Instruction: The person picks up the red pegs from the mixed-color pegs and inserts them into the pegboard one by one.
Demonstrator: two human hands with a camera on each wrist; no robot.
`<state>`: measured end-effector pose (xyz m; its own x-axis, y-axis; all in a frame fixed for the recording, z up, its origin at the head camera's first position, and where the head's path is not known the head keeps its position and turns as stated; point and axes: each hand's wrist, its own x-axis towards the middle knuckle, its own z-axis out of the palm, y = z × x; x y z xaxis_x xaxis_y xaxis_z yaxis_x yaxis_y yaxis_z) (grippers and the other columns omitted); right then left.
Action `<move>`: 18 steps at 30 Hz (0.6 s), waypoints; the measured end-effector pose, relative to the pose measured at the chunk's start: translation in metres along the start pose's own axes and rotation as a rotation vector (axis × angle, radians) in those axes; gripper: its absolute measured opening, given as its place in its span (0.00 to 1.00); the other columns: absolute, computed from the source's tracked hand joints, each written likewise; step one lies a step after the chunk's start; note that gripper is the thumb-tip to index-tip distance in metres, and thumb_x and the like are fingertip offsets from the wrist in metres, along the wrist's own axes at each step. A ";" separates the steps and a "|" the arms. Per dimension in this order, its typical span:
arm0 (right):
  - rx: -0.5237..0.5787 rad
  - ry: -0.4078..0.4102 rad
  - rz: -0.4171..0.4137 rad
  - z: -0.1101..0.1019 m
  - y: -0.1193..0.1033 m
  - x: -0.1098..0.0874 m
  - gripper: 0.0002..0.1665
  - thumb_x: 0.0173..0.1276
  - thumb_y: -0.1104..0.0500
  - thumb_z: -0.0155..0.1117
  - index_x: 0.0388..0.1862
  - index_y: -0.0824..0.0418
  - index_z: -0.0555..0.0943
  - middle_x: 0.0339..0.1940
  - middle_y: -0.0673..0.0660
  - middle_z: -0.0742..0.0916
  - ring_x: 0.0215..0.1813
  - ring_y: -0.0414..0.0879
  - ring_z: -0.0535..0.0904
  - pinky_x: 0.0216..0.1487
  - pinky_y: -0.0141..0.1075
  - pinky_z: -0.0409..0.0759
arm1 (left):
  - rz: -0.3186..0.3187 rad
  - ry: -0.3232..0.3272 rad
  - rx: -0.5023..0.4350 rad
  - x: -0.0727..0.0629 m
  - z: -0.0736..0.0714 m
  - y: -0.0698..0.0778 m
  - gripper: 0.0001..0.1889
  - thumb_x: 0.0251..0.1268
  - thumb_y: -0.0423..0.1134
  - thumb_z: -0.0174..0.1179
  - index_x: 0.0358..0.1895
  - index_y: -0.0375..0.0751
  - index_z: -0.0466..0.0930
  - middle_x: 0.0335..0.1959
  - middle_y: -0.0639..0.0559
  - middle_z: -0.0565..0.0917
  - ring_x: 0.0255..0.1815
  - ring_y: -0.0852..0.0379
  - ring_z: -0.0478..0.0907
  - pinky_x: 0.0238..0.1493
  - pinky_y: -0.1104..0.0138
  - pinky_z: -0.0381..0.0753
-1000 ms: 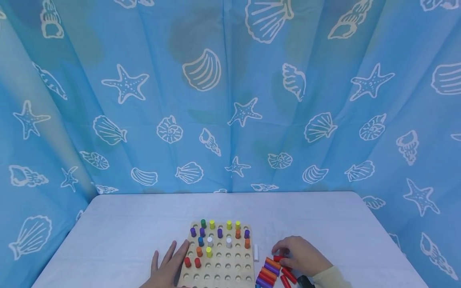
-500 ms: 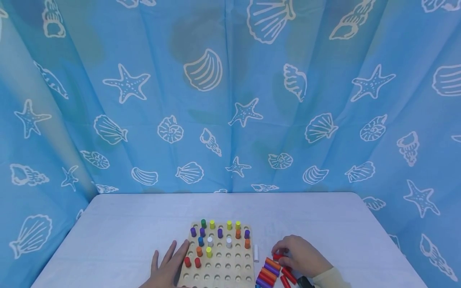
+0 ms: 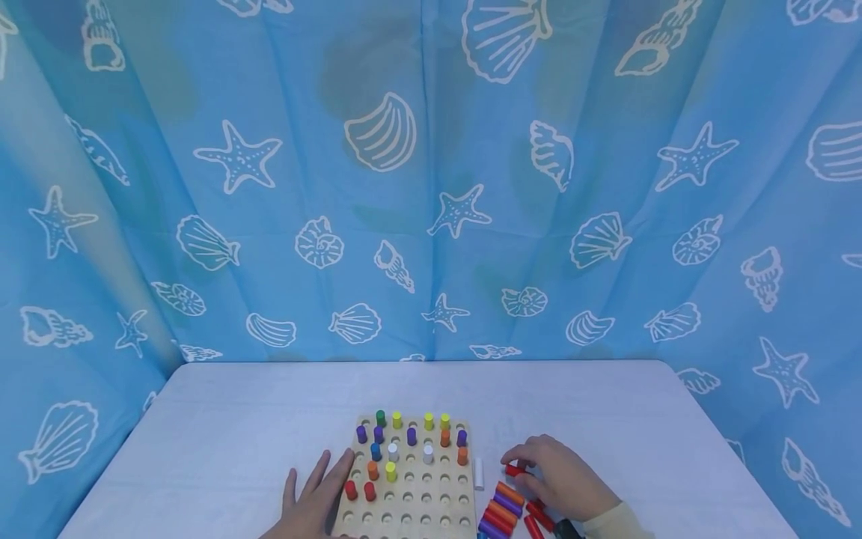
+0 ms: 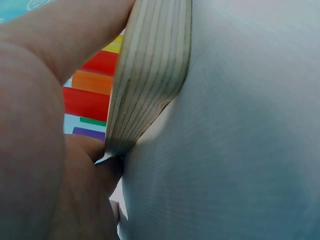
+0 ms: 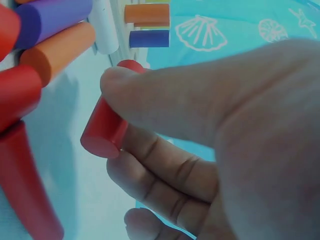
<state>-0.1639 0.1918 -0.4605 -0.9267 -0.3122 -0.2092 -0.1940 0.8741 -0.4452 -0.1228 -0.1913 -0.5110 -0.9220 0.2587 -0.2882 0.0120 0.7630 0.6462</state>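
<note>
In the head view my left hand lies with spread, straight fingers along the left edge of a wooden pegboard. Its thumb is at the board's near side; the left wrist view shows the layered board edge between thumb and fingers. To the right of the board, my right hand pinches a red peg between thumb and fingers, tilted above the table. Beneath and beside that hand lie loose pegs, among them an orange peg, a purple peg and a red peg.
Upright pegs stand in the board, including a green peg, a yellow peg and a blue peg. A white peg lies along the board's right side. Beyond the white table hangs a blue shell-patterned curtain.
My right hand has shifted slightly left and away from me, bringing the red peg with it off the loose group. The left hand and the board have stayed put.
</note>
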 end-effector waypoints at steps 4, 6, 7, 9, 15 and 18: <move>-0.008 0.016 -0.024 -0.001 -0.002 -0.001 0.15 0.62 0.54 0.77 0.47 0.47 0.86 0.37 0.44 0.82 0.41 0.42 0.78 0.55 0.55 0.84 | -0.025 -0.007 0.023 0.001 -0.001 0.001 0.61 0.50 0.74 0.66 0.81 0.44 0.50 0.80 0.45 0.59 0.81 0.33 0.38 0.67 0.28 0.18; -0.006 0.021 -0.040 -0.001 -0.003 -0.002 0.14 0.62 0.54 0.76 0.47 0.48 0.86 0.37 0.45 0.82 0.40 0.42 0.78 0.54 0.54 0.84 | -0.027 -0.008 0.027 0.002 -0.001 0.002 0.61 0.50 0.74 0.66 0.81 0.44 0.50 0.79 0.45 0.59 0.81 0.33 0.38 0.67 0.27 0.18; -0.003 0.025 -0.050 -0.001 -0.004 -0.002 0.14 0.62 0.55 0.76 0.47 0.48 0.86 0.37 0.45 0.82 0.40 0.42 0.77 0.54 0.54 0.84 | -0.031 -0.008 0.032 0.002 -0.001 0.002 0.61 0.49 0.74 0.65 0.81 0.45 0.50 0.79 0.46 0.60 0.81 0.33 0.38 0.67 0.27 0.18; 0.002 0.030 -0.061 -0.001 -0.005 -0.003 0.13 0.63 0.56 0.75 0.47 0.49 0.86 0.37 0.45 0.82 0.40 0.41 0.77 0.54 0.53 0.85 | -0.028 -0.006 0.032 0.001 -0.001 0.002 0.61 0.50 0.74 0.66 0.81 0.45 0.50 0.79 0.46 0.60 0.81 0.33 0.38 0.66 0.27 0.18; -0.003 0.052 -0.077 -0.002 -0.011 -0.006 0.13 0.65 0.56 0.74 0.48 0.49 0.86 0.39 0.46 0.83 0.43 0.43 0.78 0.53 0.52 0.85 | 0.000 0.003 0.024 -0.001 0.000 0.002 0.59 0.52 0.72 0.66 0.81 0.43 0.50 0.80 0.45 0.59 0.81 0.33 0.38 0.67 0.27 0.18; -0.002 0.064 -0.073 -0.002 -0.014 -0.006 0.13 0.64 0.54 0.75 0.48 0.49 0.86 0.40 0.46 0.83 0.44 0.43 0.79 0.53 0.53 0.85 | -0.003 0.002 0.017 0.000 0.000 0.001 0.59 0.52 0.72 0.66 0.81 0.43 0.50 0.80 0.45 0.59 0.81 0.33 0.38 0.67 0.28 0.17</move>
<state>-0.1558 0.1823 -0.4513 -0.9286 -0.3511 -0.1197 -0.2629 0.8506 -0.4554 -0.1224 -0.1904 -0.5099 -0.9229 0.2551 -0.2883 0.0159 0.7736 0.6335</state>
